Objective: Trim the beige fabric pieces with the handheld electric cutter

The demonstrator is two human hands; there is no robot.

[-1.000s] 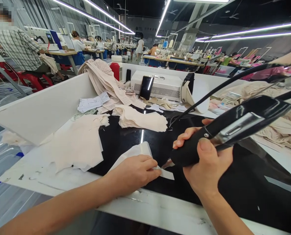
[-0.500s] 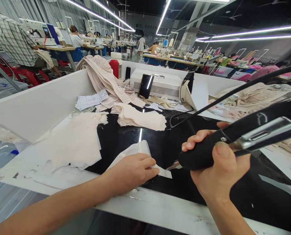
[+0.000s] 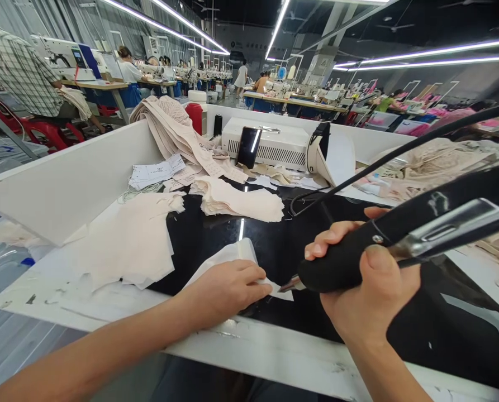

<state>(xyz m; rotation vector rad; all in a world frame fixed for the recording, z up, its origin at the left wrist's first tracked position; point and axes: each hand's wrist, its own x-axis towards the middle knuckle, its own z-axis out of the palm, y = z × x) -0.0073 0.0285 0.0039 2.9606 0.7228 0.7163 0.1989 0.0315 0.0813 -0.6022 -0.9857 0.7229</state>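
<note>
My left hand [image 3: 228,287], fingers bent and pressed together, holds down a thin white fabric piece [image 3: 205,267] on a glossy black work surface [image 3: 190,237]. A narrow end of the piece sticks out past my fingertips. Wrapped round a black corded hand tool [image 3: 337,265] with a silver lever is my right hand [image 3: 366,285]. The tool's pointed metal tip is at that narrow end; I cannot tell if it touches. Behind my left hand lies a stack of cream fabric pieces [image 3: 241,201]. More cream pieces [image 3: 136,240] lie to the left.
A white box with vents [image 3: 270,144] stands at the back, with a phone [image 3: 249,147] leaning on it. Beige fabric strips [image 3: 177,134] hang over the white side wall [image 3: 77,184]. The tool's black cable [image 3: 379,170] crosses at the right. People sit at sewing machines beyond.
My right hand has moved slightly left, bringing the tool's tip further over the fabric's narrow end. My left hand stays almost in place.
</note>
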